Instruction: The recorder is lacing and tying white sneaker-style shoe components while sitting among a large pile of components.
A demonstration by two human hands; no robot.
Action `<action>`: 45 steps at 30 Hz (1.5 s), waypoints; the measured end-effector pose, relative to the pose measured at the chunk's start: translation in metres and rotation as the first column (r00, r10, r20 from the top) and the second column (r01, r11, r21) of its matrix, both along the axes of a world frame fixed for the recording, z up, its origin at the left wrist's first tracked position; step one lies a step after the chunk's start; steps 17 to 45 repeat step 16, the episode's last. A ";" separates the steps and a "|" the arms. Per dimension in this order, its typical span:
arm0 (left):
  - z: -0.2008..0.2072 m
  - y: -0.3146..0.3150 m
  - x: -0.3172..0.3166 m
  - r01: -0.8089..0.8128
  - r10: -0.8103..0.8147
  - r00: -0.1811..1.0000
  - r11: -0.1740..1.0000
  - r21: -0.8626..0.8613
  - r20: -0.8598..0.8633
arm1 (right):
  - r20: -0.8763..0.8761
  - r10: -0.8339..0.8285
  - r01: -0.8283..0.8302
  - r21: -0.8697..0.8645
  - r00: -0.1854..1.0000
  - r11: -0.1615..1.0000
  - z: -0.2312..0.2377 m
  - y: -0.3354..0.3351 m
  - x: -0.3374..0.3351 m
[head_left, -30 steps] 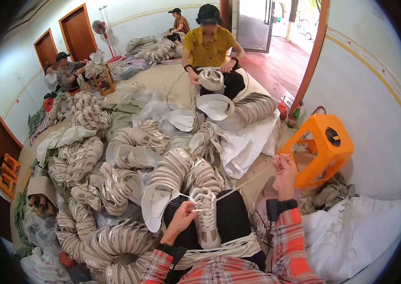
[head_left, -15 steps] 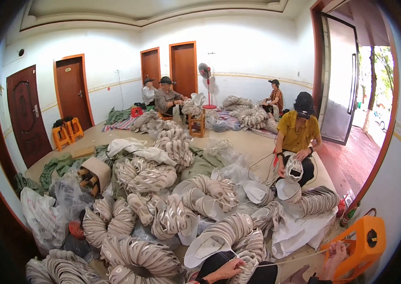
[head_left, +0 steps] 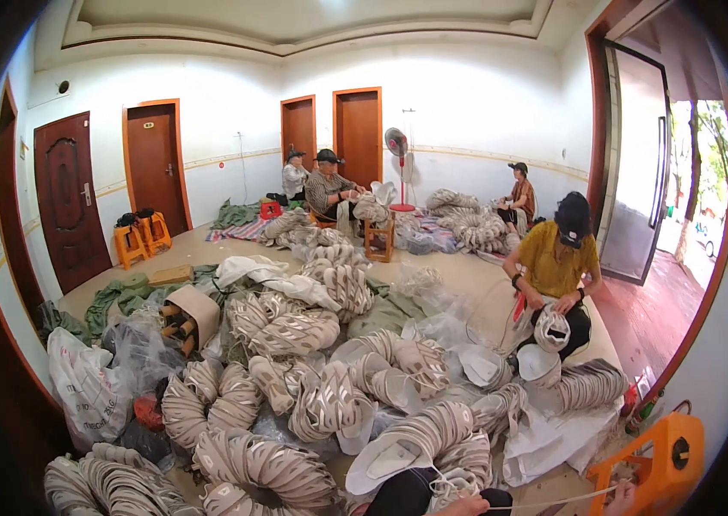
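Observation:
At the lower edge, my left hand is closed on a pale shoe upper at my dark-clad knees. Much of that hand is cut off by the picture's edge. A thin pale lace stretches taut from the upper toward the right. My right hand, only partly in view beside the orange stool, pinches the lace's far end. Just beyond my left hand, a curved stack of nested shoe uppers lies with a white inner side facing up.
Coiled bundles of uppers and plastic bags cover the floor ahead. A co-worker in a yellow shirt handles an upper at the right. Several other people sit farther back near a red fan. A glass door stands open at the right.
The whole view has shifted, so the room appears farther right and my hands sit lower, more cut off. My right hand still holds the lace taut. The yellow-shirted co-worker's hands have moved on the upper.

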State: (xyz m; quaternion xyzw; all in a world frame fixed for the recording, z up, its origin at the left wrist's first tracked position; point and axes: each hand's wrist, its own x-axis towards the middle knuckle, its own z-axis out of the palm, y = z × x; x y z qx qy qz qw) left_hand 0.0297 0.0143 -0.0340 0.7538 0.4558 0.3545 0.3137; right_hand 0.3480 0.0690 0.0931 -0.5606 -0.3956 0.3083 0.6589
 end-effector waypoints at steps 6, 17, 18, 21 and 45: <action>-0.026 -0.020 0.030 0.324 -0.201 0.864 0.924 0.205 -0.461 | 0.287 0.363 -0.329 -0.159 0.887 0.931 -0.114 0.025 -0.038; 0.023 0.034 -0.037 0.005 0.061 0.823 0.993 0.114 -0.564 | 0.290 0.801 -0.506 -0.651 0.524 0.567 -0.149 -0.005 -0.173; 0.023 0.034 -0.037 0.005 0.061 0.823 0.993 0.114 -0.564 | 0.290 0.801 -0.506 -0.651 0.524 0.567 -0.149 -0.005 -0.173; 0.023 0.034 -0.037 0.005 0.061 0.823 0.993 0.114 -0.564 | 0.290 0.801 -0.506 -0.651 0.524 0.567 -0.149 -0.005 -0.173; 0.023 0.034 -0.037 0.005 0.061 0.823 0.993 0.114 -0.564 | 0.290 0.801 -0.506 -0.651 0.524 0.567 -0.149 -0.005 -0.173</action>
